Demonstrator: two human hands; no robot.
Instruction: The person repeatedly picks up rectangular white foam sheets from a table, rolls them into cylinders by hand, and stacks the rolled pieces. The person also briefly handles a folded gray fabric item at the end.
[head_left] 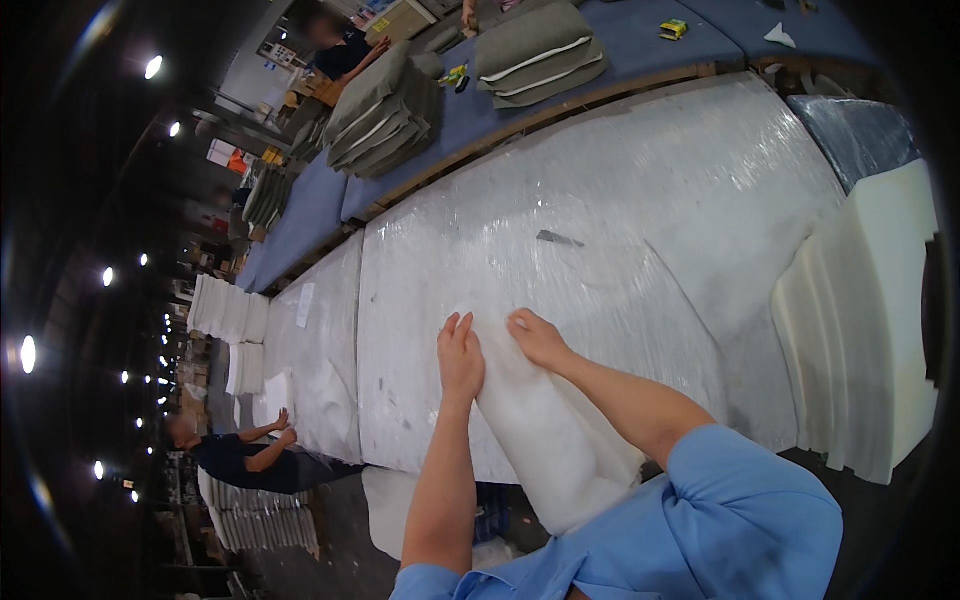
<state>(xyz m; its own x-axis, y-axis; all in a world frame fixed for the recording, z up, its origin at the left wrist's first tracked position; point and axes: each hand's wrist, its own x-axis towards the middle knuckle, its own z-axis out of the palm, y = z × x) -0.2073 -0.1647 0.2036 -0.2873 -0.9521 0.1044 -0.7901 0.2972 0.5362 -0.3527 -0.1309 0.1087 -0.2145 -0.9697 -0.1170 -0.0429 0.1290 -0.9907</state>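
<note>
Two hands (461,362) (540,341), white sheet (548,445), plastic-wrapped surface (430,270) beneath

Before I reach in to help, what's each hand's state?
Left hand: extended at the white sheet; grip can't be told.
Right hand: curled near the sheet's far end; grip unclear.

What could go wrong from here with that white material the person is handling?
Possibly two things. The white material extends past the near edge of the plastic-wrapped table, so it might slide toward the floor if the left hand and right hand moved away. The table's plastic covering looks wrinkled, so the material could snag or bunch there.
</note>
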